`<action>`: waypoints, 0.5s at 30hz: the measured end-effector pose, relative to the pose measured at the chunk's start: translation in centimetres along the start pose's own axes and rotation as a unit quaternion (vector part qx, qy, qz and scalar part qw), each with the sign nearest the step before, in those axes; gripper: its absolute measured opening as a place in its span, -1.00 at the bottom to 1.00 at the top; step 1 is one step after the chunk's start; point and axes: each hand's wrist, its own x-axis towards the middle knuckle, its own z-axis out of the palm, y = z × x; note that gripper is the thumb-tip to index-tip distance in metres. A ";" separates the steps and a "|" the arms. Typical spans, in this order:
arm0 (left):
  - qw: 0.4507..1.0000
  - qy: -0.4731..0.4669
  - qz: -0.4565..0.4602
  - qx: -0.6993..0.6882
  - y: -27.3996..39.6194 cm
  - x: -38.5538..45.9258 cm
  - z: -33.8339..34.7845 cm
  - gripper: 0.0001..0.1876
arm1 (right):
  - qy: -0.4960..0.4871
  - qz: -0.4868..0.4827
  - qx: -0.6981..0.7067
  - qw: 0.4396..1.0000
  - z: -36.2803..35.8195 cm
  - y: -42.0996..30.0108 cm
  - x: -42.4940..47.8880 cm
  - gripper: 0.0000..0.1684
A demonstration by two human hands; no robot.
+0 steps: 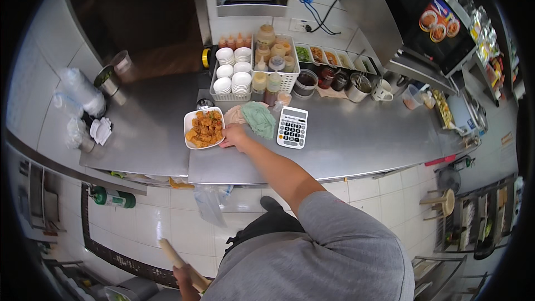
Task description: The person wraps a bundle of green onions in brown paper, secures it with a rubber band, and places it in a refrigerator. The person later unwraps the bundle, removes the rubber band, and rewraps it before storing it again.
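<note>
My right hand (234, 136) grips the right side of a white square bowl (187, 133) on the steel counter. Pieces of browned, fried food (205, 128) fill the bowl. Right beside that hand lie a crumpled green cloth (259, 119) and a pinkish cloth (234, 115). A white calculator (292, 127) lies further right. Low at the left, beside my body and away from the counter, my left hand (182, 274) is closed around a long pale cylindrical object (171, 253); what it is cannot be told.
Behind the bowl stand a basket of small white dishes (230, 97), a white basket of sauce bottles (288, 77) and a metal-lidded shaker (204, 104). Topping trays (330, 56), jars and a mug (382, 90) line the back right. Plastic-wrapped containers (83, 92) stand left. A plastic bag (211, 205) hangs from the front edge.
</note>
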 end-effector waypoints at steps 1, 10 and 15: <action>0.999 -0.010 -0.002 0.046 1.0 -1.3 0.9 -0.46 | 0.010 -0.011 -0.011 1.000 -0.1 -0.1 -0.4 -0.69; 0.939 -0.029 0.062 0.337 -5.4 -2.4 3.8 -0.36 | 0.007 -0.010 0.016 1.000 -12.0 -1.2 -7.4 -0.66; 0.954 -0.024 -0.035 0.296 -6.6 -4.1 5.5 -0.31 | 0.080 -0.029 0.012 0.996 -24.2 -3.5 -15.2 -0.62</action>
